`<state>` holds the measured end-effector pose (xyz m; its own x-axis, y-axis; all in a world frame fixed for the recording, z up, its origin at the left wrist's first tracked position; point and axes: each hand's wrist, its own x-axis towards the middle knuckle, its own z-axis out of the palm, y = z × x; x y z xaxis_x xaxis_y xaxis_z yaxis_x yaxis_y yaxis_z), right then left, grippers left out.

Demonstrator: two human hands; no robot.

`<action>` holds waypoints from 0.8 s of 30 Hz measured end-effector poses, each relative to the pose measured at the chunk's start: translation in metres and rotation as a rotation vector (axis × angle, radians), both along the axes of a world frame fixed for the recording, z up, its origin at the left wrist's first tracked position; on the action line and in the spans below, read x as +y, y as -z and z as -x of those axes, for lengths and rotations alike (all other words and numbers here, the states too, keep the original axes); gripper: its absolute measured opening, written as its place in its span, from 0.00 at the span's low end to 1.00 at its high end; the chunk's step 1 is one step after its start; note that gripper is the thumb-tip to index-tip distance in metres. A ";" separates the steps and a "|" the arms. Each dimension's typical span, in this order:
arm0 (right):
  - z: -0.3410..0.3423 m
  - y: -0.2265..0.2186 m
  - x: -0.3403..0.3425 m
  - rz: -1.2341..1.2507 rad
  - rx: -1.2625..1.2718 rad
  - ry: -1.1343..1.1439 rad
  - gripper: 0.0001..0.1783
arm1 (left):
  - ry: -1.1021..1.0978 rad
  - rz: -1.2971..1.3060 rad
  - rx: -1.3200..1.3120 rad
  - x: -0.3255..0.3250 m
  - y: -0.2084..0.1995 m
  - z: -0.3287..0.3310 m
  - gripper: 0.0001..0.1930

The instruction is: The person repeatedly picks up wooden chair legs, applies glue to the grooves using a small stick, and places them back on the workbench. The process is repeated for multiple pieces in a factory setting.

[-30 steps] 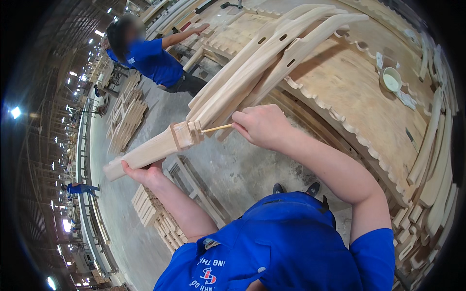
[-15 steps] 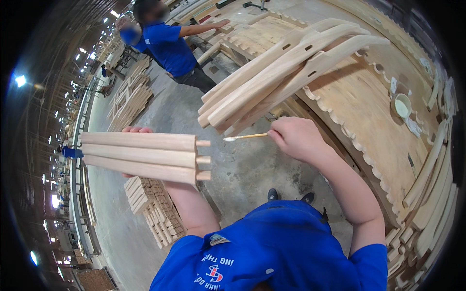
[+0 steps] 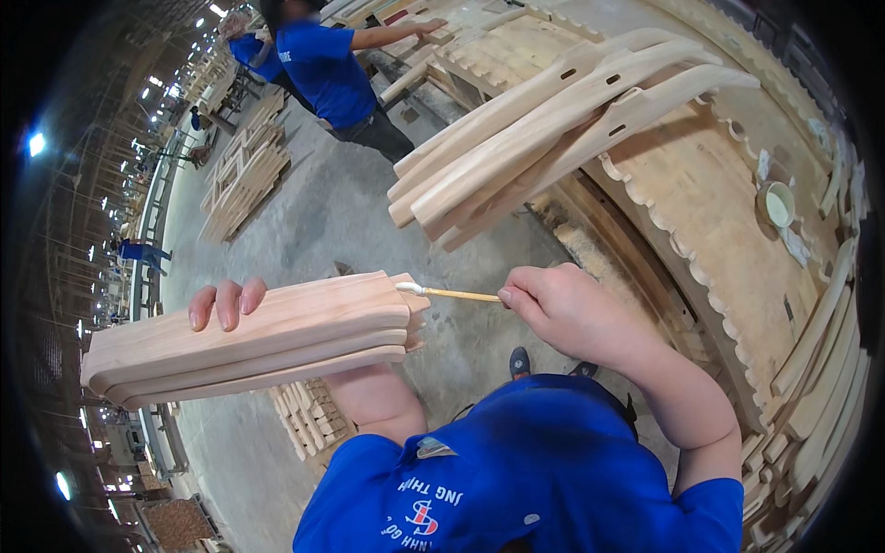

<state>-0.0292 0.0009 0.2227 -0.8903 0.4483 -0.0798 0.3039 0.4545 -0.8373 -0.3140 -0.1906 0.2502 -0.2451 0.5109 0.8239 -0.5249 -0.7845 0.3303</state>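
My left hand [image 3: 229, 304] is closed round a stack of curved wooden slats [image 3: 249, 336], with its fingers over the top face. At the stack's right end, short tenons [image 3: 414, 313] stick out. Between the fingers of my right hand [image 3: 558, 309] is a thin brush [image 3: 461, 295] with a light wooden handle. Its white-coated tip touches or almost touches the tenon end of the upper slat. Beyond both hands, several larger curved wooden pieces with slots [image 3: 553, 129] lie on the workbench's edge.
The workbench [image 3: 682, 175] carries a bowl of white paste [image 3: 776, 205] at its right. More curved wooden parts [image 3: 820, 359] are piled at the right. Wooden pieces [image 3: 309, 415] are stacked on the floor below my left arm. A co-worker in blue [image 3: 327, 74] stands at the far left.
The slat stack has turned in my left hand, showing a broad face upward and its edges toward me. The brush tip has come from a gap away to the tenon end.
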 end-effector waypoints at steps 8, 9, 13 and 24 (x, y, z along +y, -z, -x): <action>0.017 0.044 -0.022 -0.203 0.392 0.207 0.06 | 0.104 0.033 0.083 -0.006 -0.011 0.007 0.19; 0.019 0.049 -0.022 -0.232 0.444 0.228 0.05 | 0.146 0.057 0.089 -0.008 -0.009 0.014 0.18; 0.026 0.059 -0.018 -0.295 0.559 0.249 0.04 | 0.217 0.164 0.124 -0.015 -0.009 0.029 0.17; 0.012 0.066 -0.004 -0.188 0.542 0.055 0.06 | 0.166 0.234 -0.081 -0.010 0.001 0.030 0.16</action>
<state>-0.0415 -0.0027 0.1572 -0.7566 0.4578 0.4670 -0.1183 0.6065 -0.7863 -0.3438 -0.2007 0.2488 -0.2027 0.7233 0.6602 -0.6714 -0.5934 0.4439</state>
